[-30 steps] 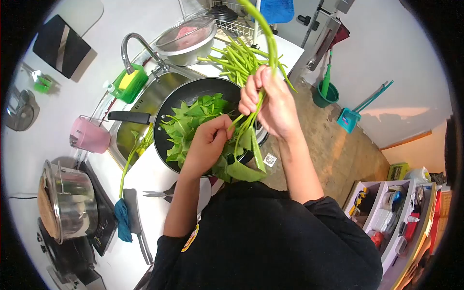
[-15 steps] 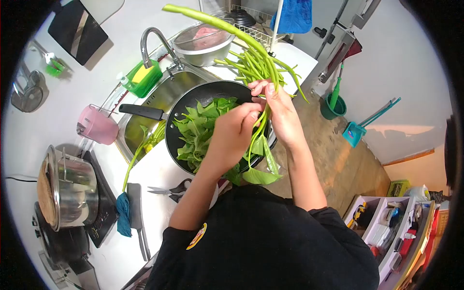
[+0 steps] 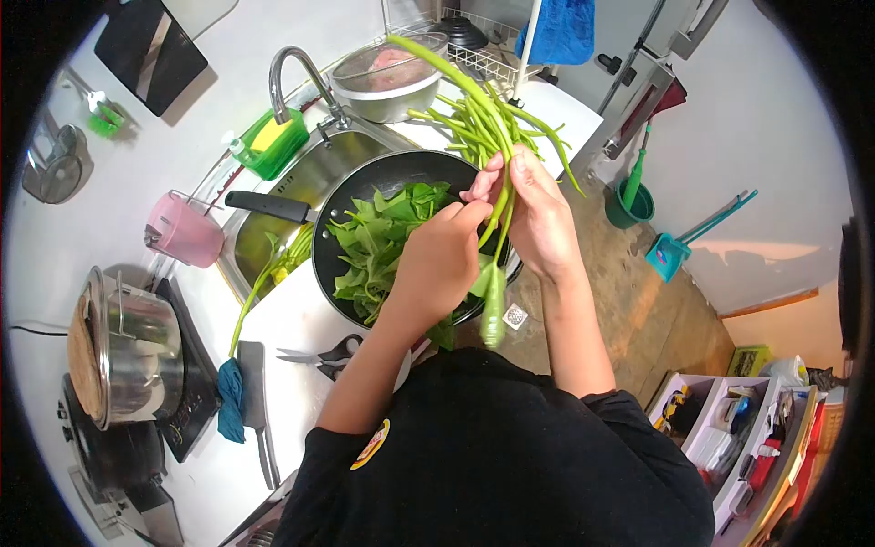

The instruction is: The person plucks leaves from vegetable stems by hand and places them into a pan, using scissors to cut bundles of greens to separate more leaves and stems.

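My right hand (image 3: pixel 545 219) is closed round long green stems (image 3: pixel 483 96), which rise up and to the left from it, with leaves (image 3: pixel 493 305) hanging below. Beside it, my left hand (image 3: pixel 439 260) is pinched against the lower part of the same bunch; its fingertips are partly hidden. Under my left hand lies a black pan (image 3: pixel 333 269) holding a heap of green leaves (image 3: pixel 378 242). A pile of bare stems (image 3: pixel 465 128) lies on the counter behind the pan.
The sink (image 3: pixel 346 150) lies left of the pan, with a metal bowl and strainer (image 3: pixel 387 100) behind it. Scissors (image 3: pixel 324 356) and a cleaver (image 3: pixel 253 387) lie on the counter (image 3: pixel 296 410). A glass-sided pot (image 3: pixel 141 351) stands far left.
My left hand first moved up and right to the stems, then slightly down. The stems in my right hand have swung left, and the hanging leaves have turned narrower.
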`<state>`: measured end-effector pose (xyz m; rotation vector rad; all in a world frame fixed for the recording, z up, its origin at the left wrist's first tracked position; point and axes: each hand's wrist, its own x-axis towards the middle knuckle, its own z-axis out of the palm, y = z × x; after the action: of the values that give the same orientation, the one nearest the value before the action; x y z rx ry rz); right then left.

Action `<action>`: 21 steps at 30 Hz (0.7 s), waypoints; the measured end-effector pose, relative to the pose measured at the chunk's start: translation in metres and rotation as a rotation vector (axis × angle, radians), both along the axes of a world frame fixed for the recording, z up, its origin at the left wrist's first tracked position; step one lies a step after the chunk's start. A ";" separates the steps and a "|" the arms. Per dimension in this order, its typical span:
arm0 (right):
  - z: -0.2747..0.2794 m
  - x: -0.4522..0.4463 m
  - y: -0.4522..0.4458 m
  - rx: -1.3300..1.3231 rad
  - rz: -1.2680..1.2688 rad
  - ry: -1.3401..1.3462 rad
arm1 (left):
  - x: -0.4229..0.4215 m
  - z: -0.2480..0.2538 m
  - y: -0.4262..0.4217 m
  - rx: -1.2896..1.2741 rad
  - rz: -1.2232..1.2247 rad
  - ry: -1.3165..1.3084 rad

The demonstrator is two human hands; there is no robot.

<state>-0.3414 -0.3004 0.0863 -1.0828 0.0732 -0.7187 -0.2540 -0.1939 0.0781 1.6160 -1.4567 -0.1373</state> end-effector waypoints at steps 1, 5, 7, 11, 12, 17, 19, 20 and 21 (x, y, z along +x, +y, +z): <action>-0.002 0.000 0.000 0.035 0.027 -0.038 | 0.000 -0.004 -0.003 -0.060 0.009 -0.005; -0.003 0.001 0.002 0.150 0.122 -0.137 | 0.001 -0.005 0.000 0.034 0.045 0.027; -0.001 0.001 0.003 0.187 0.109 -0.169 | 0.003 -0.006 0.000 -0.034 0.065 0.059; 0.011 -0.006 -0.006 0.237 0.031 -0.220 | 0.014 0.010 0.011 -0.060 0.214 0.304; 0.013 -0.008 -0.008 0.237 0.010 -0.225 | 0.016 0.017 0.016 -0.013 0.278 0.410; 0.015 -0.003 -0.004 0.227 -0.053 -0.178 | 0.004 0.042 0.027 0.172 0.194 0.346; 0.017 0.003 0.004 0.226 -0.062 -0.160 | 0.002 0.024 0.016 -0.074 0.182 0.073; 0.017 0.003 0.004 0.212 -0.067 -0.135 | 0.002 0.022 0.013 -0.133 0.200 -0.003; 0.017 0.003 0.003 0.197 -0.073 -0.110 | 0.004 0.021 0.013 -0.107 0.208 0.012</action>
<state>-0.3384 -0.2974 0.1032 -0.8546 0.0874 -0.8181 -0.2499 -0.1811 0.0988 1.6640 -1.2563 0.0492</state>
